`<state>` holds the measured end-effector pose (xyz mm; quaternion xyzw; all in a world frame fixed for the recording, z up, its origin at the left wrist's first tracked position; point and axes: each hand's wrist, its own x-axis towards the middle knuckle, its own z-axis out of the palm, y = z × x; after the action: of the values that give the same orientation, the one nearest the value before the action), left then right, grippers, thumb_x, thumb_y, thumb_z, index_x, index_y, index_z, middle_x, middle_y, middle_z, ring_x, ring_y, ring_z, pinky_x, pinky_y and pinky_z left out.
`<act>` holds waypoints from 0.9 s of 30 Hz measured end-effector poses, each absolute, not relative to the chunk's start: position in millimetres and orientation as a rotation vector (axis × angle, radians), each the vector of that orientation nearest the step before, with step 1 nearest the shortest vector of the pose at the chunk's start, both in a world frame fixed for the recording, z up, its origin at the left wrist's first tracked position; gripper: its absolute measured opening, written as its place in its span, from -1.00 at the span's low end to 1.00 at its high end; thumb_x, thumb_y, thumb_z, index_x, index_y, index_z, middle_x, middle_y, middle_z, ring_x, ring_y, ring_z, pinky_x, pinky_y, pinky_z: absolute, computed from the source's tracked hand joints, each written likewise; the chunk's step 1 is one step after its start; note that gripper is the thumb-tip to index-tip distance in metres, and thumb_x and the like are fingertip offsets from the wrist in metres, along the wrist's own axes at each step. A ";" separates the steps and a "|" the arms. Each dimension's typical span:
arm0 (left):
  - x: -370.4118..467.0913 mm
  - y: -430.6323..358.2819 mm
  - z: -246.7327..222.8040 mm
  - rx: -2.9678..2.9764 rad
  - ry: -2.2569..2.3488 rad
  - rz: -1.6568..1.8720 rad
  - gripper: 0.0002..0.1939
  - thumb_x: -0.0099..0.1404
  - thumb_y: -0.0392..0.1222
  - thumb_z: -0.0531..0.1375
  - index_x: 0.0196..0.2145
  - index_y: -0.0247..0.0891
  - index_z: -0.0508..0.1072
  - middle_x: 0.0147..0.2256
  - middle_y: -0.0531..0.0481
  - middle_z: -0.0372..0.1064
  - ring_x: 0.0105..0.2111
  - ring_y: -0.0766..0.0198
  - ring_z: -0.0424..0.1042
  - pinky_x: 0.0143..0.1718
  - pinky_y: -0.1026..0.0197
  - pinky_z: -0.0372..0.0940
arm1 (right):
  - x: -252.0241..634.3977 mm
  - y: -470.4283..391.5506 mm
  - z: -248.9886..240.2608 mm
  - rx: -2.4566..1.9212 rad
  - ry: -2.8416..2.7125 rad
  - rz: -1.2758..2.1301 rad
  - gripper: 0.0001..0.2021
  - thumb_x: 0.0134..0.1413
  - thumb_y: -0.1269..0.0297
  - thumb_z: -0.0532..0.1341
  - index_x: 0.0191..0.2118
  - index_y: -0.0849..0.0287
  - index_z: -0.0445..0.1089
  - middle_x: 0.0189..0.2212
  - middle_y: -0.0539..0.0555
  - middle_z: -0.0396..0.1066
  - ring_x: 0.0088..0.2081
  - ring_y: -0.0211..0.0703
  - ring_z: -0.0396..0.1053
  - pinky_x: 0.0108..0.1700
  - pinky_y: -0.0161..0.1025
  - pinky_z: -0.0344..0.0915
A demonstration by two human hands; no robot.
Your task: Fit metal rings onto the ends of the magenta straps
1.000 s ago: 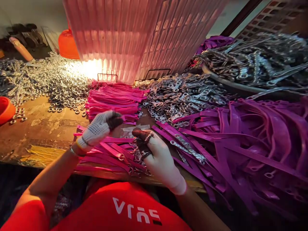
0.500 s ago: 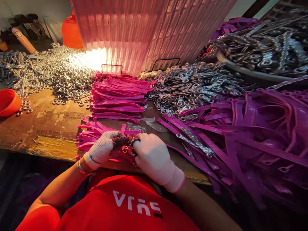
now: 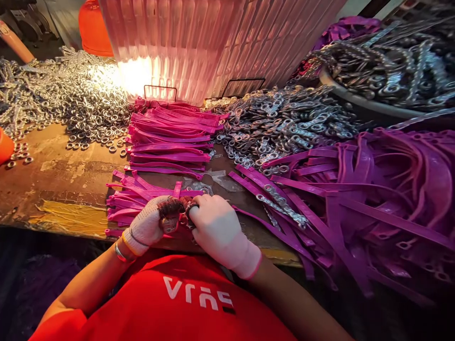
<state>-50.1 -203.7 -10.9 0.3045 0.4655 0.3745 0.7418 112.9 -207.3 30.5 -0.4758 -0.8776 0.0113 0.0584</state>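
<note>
My left hand (image 3: 151,222), in a white dotted glove with dark fingertips, is curled closed near the bench's front edge. Against its fingertips is my right hand (image 3: 215,227), also gloved in white, with thumb and fingers pinched together. What the two hands grip between them is small and mostly covered by the fingers, so I cannot make it out. Behind and left of them lies a loose bunch of pink straps (image 3: 124,201). Beyond that is a neat stack of pink straps (image 3: 170,135).
Metal rings (image 3: 94,118) are heaped at the left, beside an orange cup (image 3: 5,147). Metal links (image 3: 284,125) pile up right of the stack. Purple straps (image 3: 384,199) spread over the right side. A basin (image 3: 350,97) of metal parts stands behind, near a corrugated panel (image 3: 199,47).
My left fingers have curled inward and turned, and both hands stay together. The whole view has shifted slightly, so the bench appears further left and up.
</note>
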 end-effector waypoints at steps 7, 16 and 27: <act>-61.6 -209.9 -0.6 1.689 1.364 0.765 -0.79 0.33 -0.10 0.12 -0.39 -0.26 0.39 -0.44 0.00 0.35 -0.43 0.29 0.25 -0.36 0.23 0.12 | 110.4 -206.8 28.8 -1.476 -2.654 0.026 -0.87 0.02 0.47 0.17 -0.43 0.20 0.47 -0.43 0.17 0.43 -0.37 -0.09 0.25 -0.35 -0.14 -0.08; -61.5 -198.3 -0.7 1.996 1.305 0.550 -0.75 0.38 -0.16 0.04 -0.44 -0.26 0.34 -0.47 -0.02 0.39 -0.46 0.26 0.32 -0.43 0.25 0.09 | 117.2 -204.4 20.2 -1.403 -2.731 -0.068 -0.83 0.05 0.49 0.14 -0.46 0.21 0.46 -0.44 0.20 0.42 -0.40 -0.09 0.22 -0.36 -0.14 -0.08; -70.2 -195.5 -19.5 1.811 1.171 0.630 -0.79 0.37 -0.19 0.07 -0.31 -0.26 0.48 -0.37 -0.04 0.48 -0.35 0.21 0.41 -0.29 0.23 0.24 | 116.2 -202.0 26.3 -1.656 -2.740 0.193 -0.80 -0.07 0.53 0.16 -0.28 0.22 0.42 -0.25 0.22 0.47 -0.29 -0.03 0.37 -0.27 -0.18 0.11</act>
<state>-70.2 -195.5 -19.5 0.7268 0.4700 0.2528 0.4324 116.2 -202.0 26.3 -0.5160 -0.8539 0.0602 -0.0329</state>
